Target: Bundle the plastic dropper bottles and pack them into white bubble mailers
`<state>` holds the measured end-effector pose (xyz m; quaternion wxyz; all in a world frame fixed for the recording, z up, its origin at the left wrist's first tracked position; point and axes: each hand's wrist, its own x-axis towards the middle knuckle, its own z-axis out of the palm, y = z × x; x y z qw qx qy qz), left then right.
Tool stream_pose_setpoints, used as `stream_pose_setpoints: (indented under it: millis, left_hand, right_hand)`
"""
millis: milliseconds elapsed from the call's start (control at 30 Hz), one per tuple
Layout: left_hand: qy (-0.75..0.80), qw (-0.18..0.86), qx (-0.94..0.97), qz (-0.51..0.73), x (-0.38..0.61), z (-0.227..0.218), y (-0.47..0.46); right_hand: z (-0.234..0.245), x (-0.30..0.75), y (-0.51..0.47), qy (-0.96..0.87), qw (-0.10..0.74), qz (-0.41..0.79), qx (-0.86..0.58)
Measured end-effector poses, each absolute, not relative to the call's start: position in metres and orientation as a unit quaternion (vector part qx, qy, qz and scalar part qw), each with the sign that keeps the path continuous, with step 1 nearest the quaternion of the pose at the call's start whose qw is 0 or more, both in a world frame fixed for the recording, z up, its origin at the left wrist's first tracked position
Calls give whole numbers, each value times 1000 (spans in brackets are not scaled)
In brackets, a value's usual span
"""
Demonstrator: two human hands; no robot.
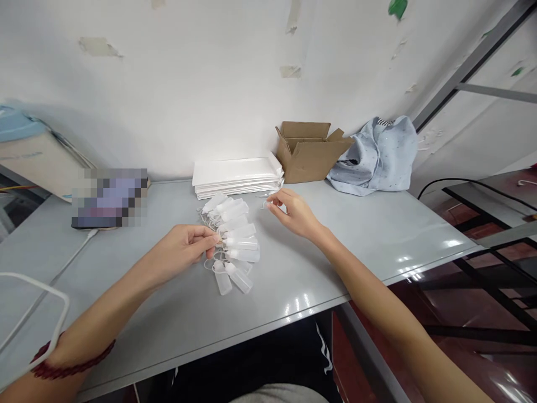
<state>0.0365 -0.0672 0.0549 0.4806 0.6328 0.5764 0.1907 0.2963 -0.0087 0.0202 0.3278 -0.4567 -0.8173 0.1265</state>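
Note:
A pile of small translucent white plastic bottles (241, 243) with thin white cord loops lies on the grey table. My left hand (184, 249) reaches the pile's left side, thumb and finger pinched on the cord at a bottle's neck. To the right of the pile, my right hand (293, 212) hovers just above the table with its fingertips together. A thin, pale loop, which looks like cord, shows at those fingertips; its other end is hard to make out.
Behind the bottles lies a stack of flat white packets (237, 173). An opened cardboard box (316, 157) and a light blue cloth (380, 159) stand right of it. A phone (111, 198) with a cable leans at left. The table's front edge is near me.

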Motion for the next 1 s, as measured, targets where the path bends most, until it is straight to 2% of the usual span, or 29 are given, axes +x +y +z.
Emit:
stream_pose_setpoints:
  millis: [267,567,800,1000]
  left_hand:
    - [621,418,635,191,31,54,-63]
    - [643,364,626,250,38,63,-67]
    - [637,342,630,285,38,58,-68]
    - [621,347,633,304,42,58,-72]
  right_hand:
    - [13,318,9,-825,228,46,-515]
    - [10,324,15,-805,141,72,-571]
    - [11,318,10,-806,154,86,-565]
    - [21,311,0,-799,278,134,-515]
